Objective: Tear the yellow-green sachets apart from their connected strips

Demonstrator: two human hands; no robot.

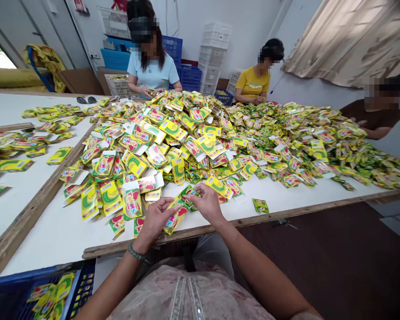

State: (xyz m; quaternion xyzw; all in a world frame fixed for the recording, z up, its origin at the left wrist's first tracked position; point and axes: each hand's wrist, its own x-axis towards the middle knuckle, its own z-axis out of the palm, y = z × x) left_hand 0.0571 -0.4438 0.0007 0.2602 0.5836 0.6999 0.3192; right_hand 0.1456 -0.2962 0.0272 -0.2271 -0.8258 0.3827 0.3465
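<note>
My left hand (156, 218) is closed around a small yellow-and-green printed carton (173, 224), thumb on top, near the table's front edge. At the carton's upper right end, my right hand (208, 203) pinches a small green sachet (188, 194). Whether part of that sachet is inside the carton, I cannot tell. Just beyond both hands rises a large heap of similar cartons (142, 133), many with white flaps standing open. Green sachets (200, 174) lie among them. A single sachet (260, 205) rests apart on the white tabletop, right of my right hand.
Wooden strips (43, 200) edge and divide the white table (70, 231). More cartons (20, 142) lie on the left section. A blue crate (74, 289) with cartons stands low at left. Three people work around the heap. White crates (209, 66) are stacked behind.
</note>
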